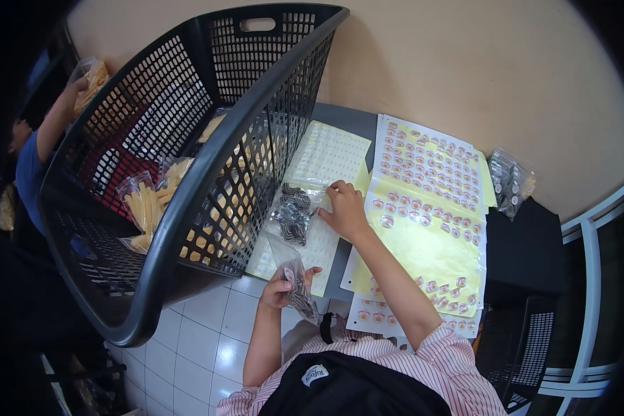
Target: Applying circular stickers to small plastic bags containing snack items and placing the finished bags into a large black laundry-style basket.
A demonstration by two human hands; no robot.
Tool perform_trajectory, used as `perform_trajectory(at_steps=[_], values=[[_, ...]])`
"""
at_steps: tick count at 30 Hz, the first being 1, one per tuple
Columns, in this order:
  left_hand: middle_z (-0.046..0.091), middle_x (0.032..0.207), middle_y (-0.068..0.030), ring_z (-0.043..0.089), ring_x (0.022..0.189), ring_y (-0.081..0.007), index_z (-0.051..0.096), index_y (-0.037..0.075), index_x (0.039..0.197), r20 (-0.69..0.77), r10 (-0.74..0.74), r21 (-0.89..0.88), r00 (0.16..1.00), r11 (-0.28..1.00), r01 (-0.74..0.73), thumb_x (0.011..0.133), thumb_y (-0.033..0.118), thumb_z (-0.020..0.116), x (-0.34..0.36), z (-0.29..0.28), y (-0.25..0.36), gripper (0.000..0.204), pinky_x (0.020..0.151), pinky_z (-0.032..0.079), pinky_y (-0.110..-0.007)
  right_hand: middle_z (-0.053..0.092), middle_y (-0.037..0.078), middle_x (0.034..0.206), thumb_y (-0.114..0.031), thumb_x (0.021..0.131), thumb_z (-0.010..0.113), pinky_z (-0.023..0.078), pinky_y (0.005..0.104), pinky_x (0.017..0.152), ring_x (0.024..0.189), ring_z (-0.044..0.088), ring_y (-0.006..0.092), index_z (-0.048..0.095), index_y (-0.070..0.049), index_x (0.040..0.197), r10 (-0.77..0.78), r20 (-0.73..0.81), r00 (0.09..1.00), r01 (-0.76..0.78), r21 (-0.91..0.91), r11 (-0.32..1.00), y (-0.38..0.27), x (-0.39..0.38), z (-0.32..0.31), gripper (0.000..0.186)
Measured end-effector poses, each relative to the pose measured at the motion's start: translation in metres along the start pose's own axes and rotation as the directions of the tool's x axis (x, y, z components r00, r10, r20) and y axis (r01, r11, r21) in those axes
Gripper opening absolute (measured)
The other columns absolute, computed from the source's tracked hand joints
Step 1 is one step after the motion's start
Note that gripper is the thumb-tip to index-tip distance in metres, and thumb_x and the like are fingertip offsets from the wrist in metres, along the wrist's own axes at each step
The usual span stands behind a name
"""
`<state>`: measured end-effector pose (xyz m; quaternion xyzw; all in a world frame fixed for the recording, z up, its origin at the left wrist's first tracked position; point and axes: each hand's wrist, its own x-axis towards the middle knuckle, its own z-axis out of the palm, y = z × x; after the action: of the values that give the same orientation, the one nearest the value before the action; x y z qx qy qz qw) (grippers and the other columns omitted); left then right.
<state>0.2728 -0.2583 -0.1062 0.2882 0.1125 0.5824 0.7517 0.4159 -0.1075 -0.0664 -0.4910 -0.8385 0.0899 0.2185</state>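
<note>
My left hand (277,290) is closed around a clear plastic bag of dark striped pieces (300,295), held tilted near my body. A second clear bag with dark, pale-lined pieces (295,216) lies on the pale sticker sheet (326,154), right beside the basket. At that bag's right edge, my right hand (344,209) has its fingers bent and gripping the plastic edge. Just right of my forearm spread yellow-backed sheets of round stickers (426,163), with several stickers peeled away from the middle rows.
A large black plastic basket (218,156) rises on the left, with bags of yellow stick snacks (145,208) inside. More filled bags (512,182) lie at the right on a black surface (523,243). Beyond the basket, another person's arm (55,121) holds a yellow snack bag (93,83).
</note>
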Motion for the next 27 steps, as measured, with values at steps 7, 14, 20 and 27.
perform_trajectory(at_steps=[7, 14, 20, 27], values=[[0.059, 0.068, -0.0090, 0.057, 0.065, -0.0185, 0.055, 0.002, 0.087, -0.030, 0.004, -0.055, 1.000, 0.998, -0.006, 0.059, 0.019, 0.061, -0.0002, -0.0005, -0.0001, 0.033, 0.105, 0.016, -0.047, 0.052, 0.010, 0.098, -0.018, 0.062, 0.071, 0.038, 0.0359, 0.078, 0.095, 0.047, 0.0252, 0.061, 0.001, 0.090, 0.034, -0.033, 0.999, -0.031, 0.082, 0.996, 0.0016, -0.0015, 0.0029, 0.035], [0.059, 0.067, -0.0088, 0.057, 0.064, -0.0184, 0.055, 0.004, 0.088, 0.001, 0.013, -0.061, 1.000, 0.998, -0.012, 0.060, 0.020, 0.061, 0.0013, -0.0031, -0.0021, 0.032, 0.105, 0.013, -0.048, 0.053, 0.010, 0.095, -0.017, 0.062, 0.072, 0.039, 0.0356, 0.076, 0.092, 0.048, 0.0254, 0.062, -0.001, 0.088, 0.026, -0.090, 0.996, -0.020, 0.069, 0.997, -0.0008, 0.0011, 0.0101, 0.032], [0.059, 0.067, -0.0085, 0.059, 0.066, -0.0189, 0.054, 0.004, 0.089, -0.011, 0.017, -0.065, 1.000, 0.998, -0.017, 0.061, 0.019, 0.060, 0.0008, -0.0020, -0.0021, 0.033, 0.106, 0.013, -0.048, 0.055, 0.010, 0.091, -0.016, 0.060, 0.073, 0.040, 0.0360, 0.074, 0.089, 0.050, 0.0251, 0.063, -0.003, 0.087, 0.059, -0.125, 0.990, -0.046, 0.101, 0.994, -0.0036, 0.0021, 0.0105, 0.032], [0.059, 0.067, -0.0082, 0.059, 0.066, -0.0186, 0.053, 0.003, 0.088, -0.043, 0.001, -0.074, 0.999, 0.997, -0.004, 0.061, 0.018, 0.060, 0.0003, -0.0005, -0.0011, 0.032, 0.106, 0.012, -0.047, 0.059, 0.008, 0.086, -0.015, 0.058, 0.074, 0.041, 0.0360, 0.073, 0.085, 0.054, 0.0246, 0.062, -0.004, 0.088, 0.082, -0.123, 0.989, -0.071, 0.093, 0.993, -0.0062, 0.0040, 0.0075, 0.034]])
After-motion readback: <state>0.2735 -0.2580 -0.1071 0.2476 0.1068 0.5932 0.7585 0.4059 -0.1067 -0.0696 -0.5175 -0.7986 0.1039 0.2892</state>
